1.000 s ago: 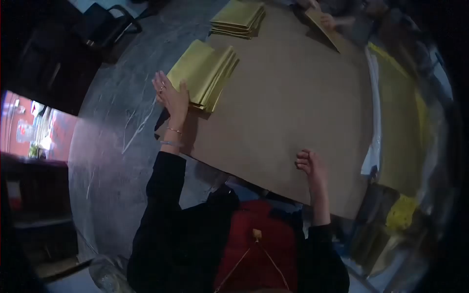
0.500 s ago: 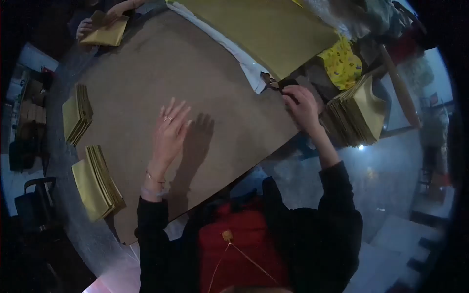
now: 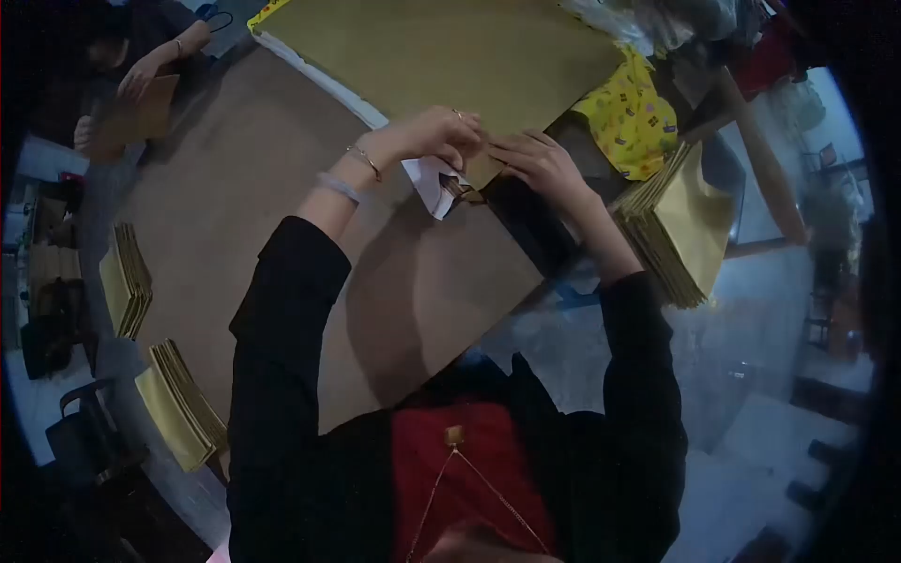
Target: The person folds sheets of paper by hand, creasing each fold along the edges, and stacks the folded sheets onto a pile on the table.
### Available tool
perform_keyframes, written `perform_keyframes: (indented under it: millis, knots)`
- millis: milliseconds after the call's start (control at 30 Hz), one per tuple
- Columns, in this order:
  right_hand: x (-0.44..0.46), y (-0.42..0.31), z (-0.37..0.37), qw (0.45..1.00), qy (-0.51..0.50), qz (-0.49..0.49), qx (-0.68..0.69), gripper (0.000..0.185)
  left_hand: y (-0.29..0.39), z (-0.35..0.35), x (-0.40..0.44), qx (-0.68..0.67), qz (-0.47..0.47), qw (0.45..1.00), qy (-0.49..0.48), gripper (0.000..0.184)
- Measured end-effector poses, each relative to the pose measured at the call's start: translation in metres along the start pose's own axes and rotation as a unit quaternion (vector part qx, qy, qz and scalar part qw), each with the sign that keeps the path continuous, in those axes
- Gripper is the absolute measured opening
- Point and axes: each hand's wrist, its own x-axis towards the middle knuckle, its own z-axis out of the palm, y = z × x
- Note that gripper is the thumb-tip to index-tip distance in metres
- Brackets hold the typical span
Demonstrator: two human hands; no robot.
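Note:
A large stack of yellow-brown paper sheets (image 3: 450, 56) lies at the far side of the table, its near corner pointing toward me. My left hand (image 3: 439, 136) is at that corner with curled fingers, closed on the paper edge. From the other side my right hand (image 3: 542, 167) reaches in, fingers and thumb closed about the same corner. The fingertips of both hands almost meet, and they partly hide the corner. Just below, a torn white wrapper (image 3: 430, 188) hangs loose, with dark, ragged scraps in its end.
Folded yellow-brown bundles stand at the right (image 3: 680, 225) and at the left table edge (image 3: 178, 413). Yellow printed wrapping (image 3: 631, 122) lies beside the stack. At the upper left another person's hand (image 3: 141, 77) holds a brown folded piece (image 3: 136, 117). Brown board (image 3: 235, 216) covers the table.
My left hand has moved up and right from over the board to the stack's corner. My right hand has shifted slightly up and left. The view has turned a little.

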Motion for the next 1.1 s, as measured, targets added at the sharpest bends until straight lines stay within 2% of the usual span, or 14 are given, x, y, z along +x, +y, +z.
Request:
perform_keyframes:
  millis: [33, 167, 367, 433, 567, 667, 767, 833, 900, 933, 1033, 1067, 1100]
  knots:
    - [0.0, 0.002, 0.001, 1.0, -0.001, -0.003, 0.012, 0.037, -0.009, 0.006, 0.002, -0.023, -0.03, 0.999, 0.003, 0.043]
    - [0.001, 0.007, -0.003, 0.995, -0.021, 0.027, 0.089, 0.032, -0.013, 0.002, 0.002, -0.069, -0.036, 0.997, -0.006, 0.044]
    - [0.002, 0.01, -0.004, 0.992, -0.013, 0.028, 0.12, 0.029, -0.028, 0.005, 0.001, -0.1, 0.004, 0.995, 0.028, 0.042]
    - [0.003, 0.009, -0.006, 0.99, -0.014, 0.034, 0.135, 0.029, -0.027, 0.002, 0.0, -0.139, -0.007, 0.99, 0.03, 0.039]
    - [0.001, 0.007, -0.007, 0.985, -0.018, 0.059, 0.159, 0.029, -0.026, -0.004, 0.002, -0.119, 0.012, 0.993, 0.019, 0.034]
    - [-0.002, 0.007, -0.003, 0.98, -0.005, 0.076, 0.184, 0.029, -0.027, -0.003, 0.003, -0.141, -0.023, 0.99, 0.015, 0.027]
    - [-0.003, 0.008, -0.003, 0.976, -0.017, 0.079, 0.203, 0.033, -0.037, 0.0, 0.005, -0.197, -0.015, 0.98, 0.0, 0.025]
    - [-0.002, 0.003, -0.006, 0.97, -0.022, 0.098, 0.221, 0.038, -0.042, 0.007, 0.003, -0.187, -0.008, 0.982, 0.0, 0.02]
    - [-0.003, 0.001, -0.003, 0.971, -0.017, 0.107, 0.215, 0.037, -0.031, 0.01, -0.001, -0.162, 0.024, 0.985, 0.059, 0.017]
    - [-0.003, 0.001, -0.003, 0.971, -0.016, 0.112, 0.209, 0.037, -0.028, 0.013, -0.003, -0.164, 0.005, 0.983, 0.088, 0.012]
    - [-0.002, -0.003, -0.002, 0.963, 0.001, 0.14, 0.228, 0.037, -0.022, 0.013, -0.007, -0.182, -0.029, 0.979, 0.09, 0.015]
    - [-0.001, -0.003, -0.002, 0.956, 0.011, 0.152, 0.249, 0.036, -0.021, 0.017, -0.009, -0.25, -0.052, 0.961, 0.11, 0.015]
    - [0.0, -0.004, -0.002, 0.954, 0.015, 0.166, 0.248, 0.038, -0.022, 0.02, -0.009, -0.251, -0.052, 0.96, 0.109, 0.015]
